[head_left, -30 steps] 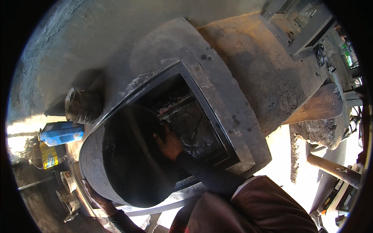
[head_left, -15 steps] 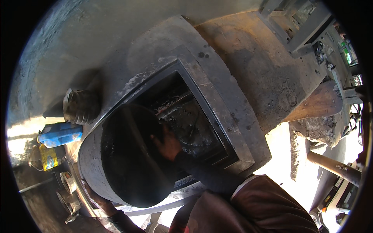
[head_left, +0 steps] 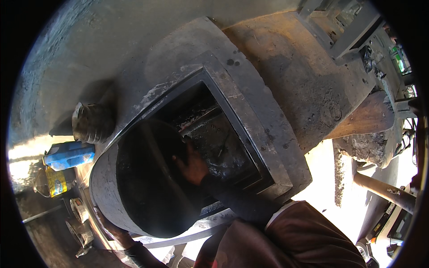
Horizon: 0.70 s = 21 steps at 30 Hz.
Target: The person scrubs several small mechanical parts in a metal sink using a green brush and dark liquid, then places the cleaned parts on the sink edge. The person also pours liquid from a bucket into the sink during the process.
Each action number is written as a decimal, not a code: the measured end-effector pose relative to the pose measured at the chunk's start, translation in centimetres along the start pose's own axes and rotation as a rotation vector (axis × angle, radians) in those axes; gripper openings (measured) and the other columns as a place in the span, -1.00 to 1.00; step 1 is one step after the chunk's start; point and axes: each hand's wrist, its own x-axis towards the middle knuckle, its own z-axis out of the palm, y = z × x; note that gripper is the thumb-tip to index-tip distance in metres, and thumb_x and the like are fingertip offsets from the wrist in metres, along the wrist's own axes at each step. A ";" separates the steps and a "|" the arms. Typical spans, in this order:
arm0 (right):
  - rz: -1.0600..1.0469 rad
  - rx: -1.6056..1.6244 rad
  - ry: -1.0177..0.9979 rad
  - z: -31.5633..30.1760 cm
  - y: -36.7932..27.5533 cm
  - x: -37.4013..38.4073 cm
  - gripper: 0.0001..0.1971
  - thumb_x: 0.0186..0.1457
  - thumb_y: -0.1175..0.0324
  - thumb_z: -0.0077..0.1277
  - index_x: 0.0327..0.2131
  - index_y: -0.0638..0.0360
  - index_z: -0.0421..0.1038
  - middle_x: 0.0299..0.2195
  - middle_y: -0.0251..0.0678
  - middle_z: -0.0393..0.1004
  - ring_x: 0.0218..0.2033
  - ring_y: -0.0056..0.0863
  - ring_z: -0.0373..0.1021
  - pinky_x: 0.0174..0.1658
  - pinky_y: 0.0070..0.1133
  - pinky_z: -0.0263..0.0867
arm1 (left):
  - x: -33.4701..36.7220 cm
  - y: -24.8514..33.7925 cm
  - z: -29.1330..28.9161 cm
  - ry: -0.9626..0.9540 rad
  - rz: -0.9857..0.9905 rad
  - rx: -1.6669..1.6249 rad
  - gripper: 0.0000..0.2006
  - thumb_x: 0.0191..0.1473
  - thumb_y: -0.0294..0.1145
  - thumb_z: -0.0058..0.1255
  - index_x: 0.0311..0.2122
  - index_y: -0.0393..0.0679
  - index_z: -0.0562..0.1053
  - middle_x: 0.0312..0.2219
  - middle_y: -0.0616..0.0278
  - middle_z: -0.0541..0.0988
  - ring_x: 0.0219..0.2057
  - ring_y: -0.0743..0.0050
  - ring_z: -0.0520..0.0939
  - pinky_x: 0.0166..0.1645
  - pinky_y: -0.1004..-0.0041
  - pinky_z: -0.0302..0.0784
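Grey outside and black within, the drum (head_left: 105, 196) lay tilted over the left side of a squarish frame (head_left: 241, 117), its axis running roughly left to right, its mouth toward the right hand (head_left: 194, 167). That hand, thumb parted from fingers, was at the mouth's edge; whether it gripped I could not tell. The left hand (head_left: 110, 228) cupped the lower outer wall. A yellow container (head_left: 58, 181) bore print too small to read.

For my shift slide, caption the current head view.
Left hand against the outside of a grey drum, right hand near its dark mouth, a rectangular recess beyond.
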 end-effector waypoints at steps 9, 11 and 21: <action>-0.121 -0.059 0.052 0.5 0.5 -0.1 -0.08 0.23 -0.12 -0.11 0.37 0.27 -0.33 0.32 0.22 -0.05 0.29 0.13 0.04 0.30 -0.26 0.08 | 0.0 -0.7 0.1 0.032 -0.020 0.013 -0.44 0.30 -0.10 -0.24 0.27 -0.28 0.22 0.20 0.00 0.33 0.21 0.12 0.35 0.32 0.20 0.16; -0.124 -0.075 0.049 0.6 0.6 -0.1 -0.08 0.23 -0.11 -0.11 0.37 0.27 -0.33 0.33 0.20 -0.09 0.32 0.11 -0.01 0.32 -0.27 0.05 | 0.0 -0.8 0.2 0.045 0.018 0.000 -0.51 0.35 -0.18 -0.32 0.26 -0.26 0.25 0.18 0.06 0.36 0.18 0.18 0.38 0.31 0.24 0.18; -0.227 -0.058 0.121 0.3 0.7 0.0 -0.07 0.22 -0.10 -0.12 0.37 0.33 -0.33 0.35 0.18 -0.14 0.36 0.04 -0.06 0.37 -0.29 -0.06 | 1.3 2.1 0.8 0.105 -0.388 -0.376 -0.38 0.28 -0.01 -0.22 0.27 -0.30 0.21 0.18 -0.01 0.33 0.18 0.13 0.36 0.29 0.16 0.19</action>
